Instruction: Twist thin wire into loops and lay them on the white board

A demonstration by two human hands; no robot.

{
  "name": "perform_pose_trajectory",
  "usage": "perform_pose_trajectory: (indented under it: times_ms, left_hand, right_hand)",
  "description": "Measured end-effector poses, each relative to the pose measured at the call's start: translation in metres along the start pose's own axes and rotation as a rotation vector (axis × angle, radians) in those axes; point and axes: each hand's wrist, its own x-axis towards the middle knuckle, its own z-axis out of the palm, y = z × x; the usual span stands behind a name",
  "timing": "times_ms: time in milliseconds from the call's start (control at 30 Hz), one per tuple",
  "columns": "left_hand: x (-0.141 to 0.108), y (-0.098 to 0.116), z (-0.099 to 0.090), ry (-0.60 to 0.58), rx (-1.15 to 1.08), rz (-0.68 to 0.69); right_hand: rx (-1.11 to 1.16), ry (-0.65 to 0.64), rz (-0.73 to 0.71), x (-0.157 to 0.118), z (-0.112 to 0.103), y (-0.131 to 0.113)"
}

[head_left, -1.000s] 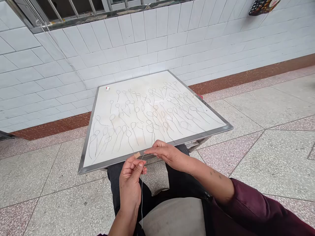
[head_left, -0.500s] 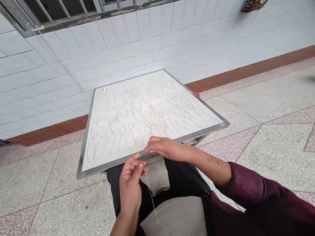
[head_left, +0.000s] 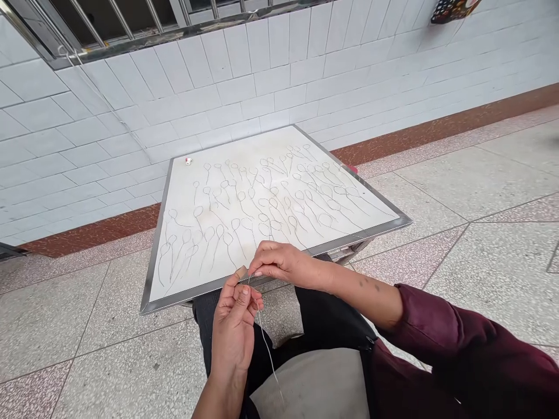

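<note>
Just off the near edge of the table, my left hand (head_left: 236, 314) pinches a thin pale wire (head_left: 264, 337) between thumb and fingers. The wire's long end hangs down over my lap. One left finger has a tan bandage (head_left: 241, 272) round its tip. Close to it, my right hand (head_left: 283, 265) is closed, its thumb and forefinger on the wire's short upper end, which curves up from the left thumb. Many thin wire pieces with a loop at one end, such as this looped wire (head_left: 227, 240), lie in rough rows on the white tabletop (head_left: 183, 180).
A metal rim (head_left: 151, 279) frames the table. A small red and white object (head_left: 188, 161) sits at its far left corner. Behind stands a white tiled wall (head_left: 262, 81) with a barred window (head_left: 117, 23). A grey cloth (head_left: 318, 378) lies on my lap.
My right thumb and forefinger have moved slightly left and closer to the left fingertips. The whole view has shifted a little. My left hand keeps its pinch on the wire.
</note>
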Motion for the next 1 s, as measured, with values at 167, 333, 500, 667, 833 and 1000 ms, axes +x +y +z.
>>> perform_pose_trajectory:
  times_ms: [167, 333, 500, 667, 833, 1000]
  left_hand:
    - [-0.001, 0.003, -0.002, -0.068, -0.029, -0.083]
    - [-0.002, 0.006, -0.002, -0.057, 0.134, -0.019]
    - [-0.005, 0.004, 0.0, -0.031, 0.325, 0.091]
    - [-0.008, 0.002, -0.001, -0.064, 0.415, 0.171]
    - [-0.013, 0.004, 0.002, -0.07, 0.488, 0.212]
    - [-0.014, 0.003, -0.002, -0.081, 0.576, 0.308]
  right_hand:
    - [-0.004, 0.03, -0.068, 0.002, 0.001, -0.004]
    - [-0.048, 0.011, -0.062, 0.002, -0.001, -0.011]
    - [-0.063, 0.001, -0.073, 0.002, -0.001, -0.006]
    - [-0.107, 0.007, -0.084, 0.004, -0.003, -0.005]
    - [-0.19, 0.057, -0.089, 0.004, -0.005, -0.012]
    - [-0.201, 0.096, -0.099, 0.003, -0.002, -0.012]
